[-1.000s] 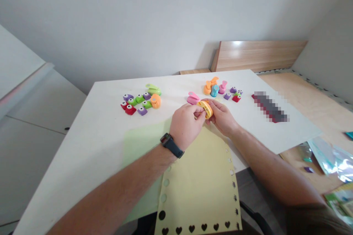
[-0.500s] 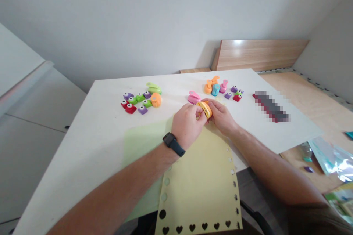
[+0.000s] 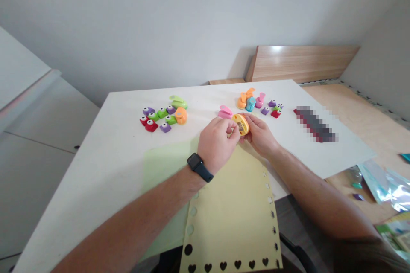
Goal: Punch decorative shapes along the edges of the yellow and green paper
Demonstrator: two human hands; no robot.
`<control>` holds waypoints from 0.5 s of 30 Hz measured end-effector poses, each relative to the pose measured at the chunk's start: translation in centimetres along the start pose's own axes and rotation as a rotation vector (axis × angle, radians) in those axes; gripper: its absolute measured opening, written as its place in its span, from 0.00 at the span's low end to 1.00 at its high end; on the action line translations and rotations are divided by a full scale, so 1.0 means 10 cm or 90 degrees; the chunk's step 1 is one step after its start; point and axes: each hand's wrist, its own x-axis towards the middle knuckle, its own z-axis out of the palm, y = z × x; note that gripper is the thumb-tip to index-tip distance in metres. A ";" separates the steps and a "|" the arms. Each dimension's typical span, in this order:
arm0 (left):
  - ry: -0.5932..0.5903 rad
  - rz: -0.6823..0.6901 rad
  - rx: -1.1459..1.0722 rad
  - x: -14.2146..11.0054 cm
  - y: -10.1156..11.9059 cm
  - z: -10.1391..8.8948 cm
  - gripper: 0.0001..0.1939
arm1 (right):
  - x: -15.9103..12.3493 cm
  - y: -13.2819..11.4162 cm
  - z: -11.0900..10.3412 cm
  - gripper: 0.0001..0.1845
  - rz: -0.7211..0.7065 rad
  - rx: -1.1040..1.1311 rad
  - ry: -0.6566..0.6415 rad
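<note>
A yellow-orange craft punch (image 3: 240,124) is gripped between my two hands, with its underside and small opening turned toward me. My right hand (image 3: 259,135) holds it from the right, and the curled fingers of my left hand (image 3: 217,145) press against its left edge. A black watch (image 3: 199,167) sits on my left wrist. Below my hands lies a sheet of yellow paper (image 3: 232,226) with punched hearts and circles along its edges. A pink craft punch (image 3: 225,111) stands just beyond my fingers.
Two groups of colourful craft punches stand on the white table (image 3: 96,179), at left (image 3: 163,116) and right (image 3: 253,103). A pale green sheet (image 3: 163,170) lies under the yellow paper. A pixelated strip (image 3: 315,123) lies to the right. Shiny plastic packets (image 3: 384,187) lie beyond the table's right edge.
The yellow-orange punch has turned in my hands, so its underside now faces me. It has also moved slightly up and to the right.
</note>
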 end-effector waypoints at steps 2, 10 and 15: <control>-0.014 0.007 -0.004 0.00 0.00 0.00 0.06 | 0.00 0.00 0.00 0.21 -0.003 -0.003 -0.002; -0.051 0.021 -0.002 0.00 -0.02 -0.01 0.08 | -0.02 0.00 0.03 0.22 -0.012 -0.048 0.010; -0.052 0.013 0.012 -0.02 -0.04 0.03 0.07 | -0.02 0.00 0.03 0.21 -0.015 -0.073 0.015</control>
